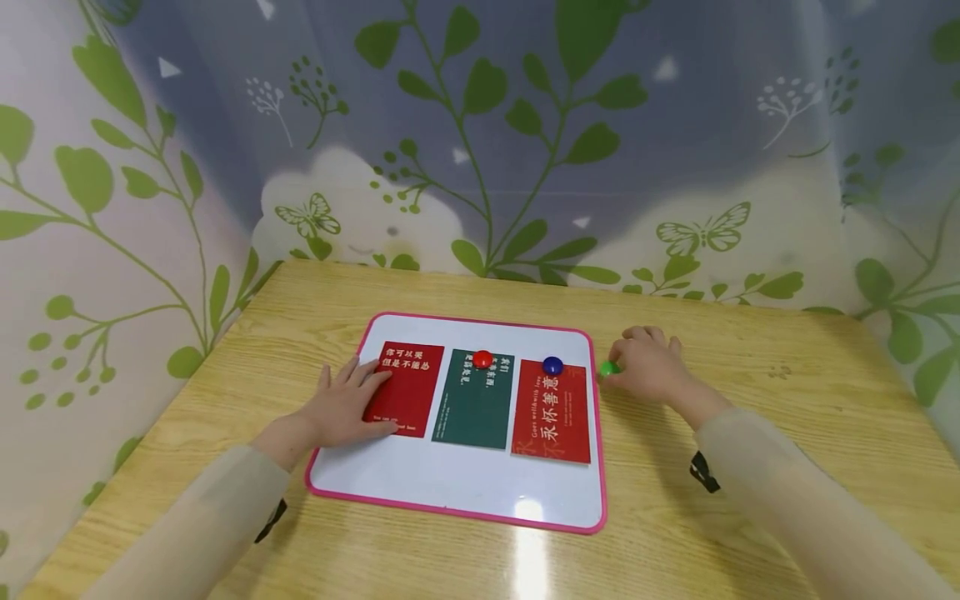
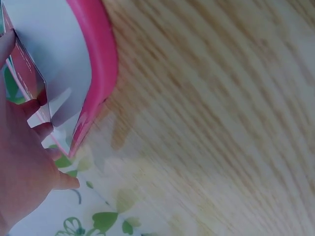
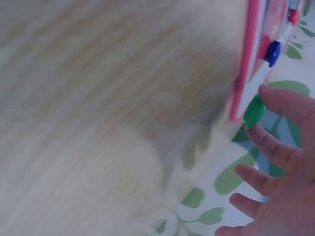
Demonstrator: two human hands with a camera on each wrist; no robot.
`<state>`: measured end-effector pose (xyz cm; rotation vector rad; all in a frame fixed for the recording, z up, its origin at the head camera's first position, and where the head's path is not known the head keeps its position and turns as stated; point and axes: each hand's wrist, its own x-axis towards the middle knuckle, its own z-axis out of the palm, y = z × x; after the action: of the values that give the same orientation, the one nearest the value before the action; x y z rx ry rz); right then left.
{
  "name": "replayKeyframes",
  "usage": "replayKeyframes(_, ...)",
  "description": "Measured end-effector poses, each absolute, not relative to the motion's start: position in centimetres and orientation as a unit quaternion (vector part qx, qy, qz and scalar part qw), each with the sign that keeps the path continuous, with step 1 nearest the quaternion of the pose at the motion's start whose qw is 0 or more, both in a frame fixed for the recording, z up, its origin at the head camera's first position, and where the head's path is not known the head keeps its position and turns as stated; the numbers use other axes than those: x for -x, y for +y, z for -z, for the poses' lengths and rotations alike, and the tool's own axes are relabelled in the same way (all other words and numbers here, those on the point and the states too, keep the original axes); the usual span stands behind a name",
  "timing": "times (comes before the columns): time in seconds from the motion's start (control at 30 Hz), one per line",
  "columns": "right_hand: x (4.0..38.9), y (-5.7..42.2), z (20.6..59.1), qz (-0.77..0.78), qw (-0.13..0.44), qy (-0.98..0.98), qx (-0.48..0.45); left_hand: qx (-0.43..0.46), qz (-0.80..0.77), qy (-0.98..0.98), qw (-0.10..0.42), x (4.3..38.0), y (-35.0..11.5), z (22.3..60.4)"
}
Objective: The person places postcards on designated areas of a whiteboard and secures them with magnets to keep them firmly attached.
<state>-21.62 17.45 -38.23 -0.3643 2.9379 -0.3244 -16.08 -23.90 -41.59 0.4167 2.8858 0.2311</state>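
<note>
Between thumb and forefinger, my right hand [image 1: 647,367] pinches a green round magnet [image 3: 254,111], just off the right edge of a pink-rimmed whiteboard [image 1: 465,487]. Its other fingers are spread. My left hand [image 1: 345,408] rests spread over the left edge of a red card [image 1: 412,387] with white writing, covering part of it. A green card [image 1: 474,408] lies in the middle of the board, with a red magnet [image 1: 482,359] near its top. To the right lies another red card [image 1: 558,417], and a blue magnet [image 1: 552,365] sits at its upper edge.
The board lies on a light wooden table [image 1: 675,517]. Behind and to the left hangs a cloth [image 1: 510,192] printed with leaves and butterflies. Each wrist wears a dark strap, partly hidden by a beige sleeve [image 1: 795,492].
</note>
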Motion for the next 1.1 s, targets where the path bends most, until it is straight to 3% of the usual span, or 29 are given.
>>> replayKeyframes(0.47, 23.0, 12.4, 35.5, 0.102, 0.075, 0.982, 0.14, -0.151, -0.077, 0.979, 0.114, 15.4, -23.4, 41.4)
replayKeyframes(1.1, 24.5, 1.0, 35.1, 0.121, 0.037, 0.966, 0.228, -0.161, -0.049, 0.977, 0.131, 15.6, -23.5, 40.8)
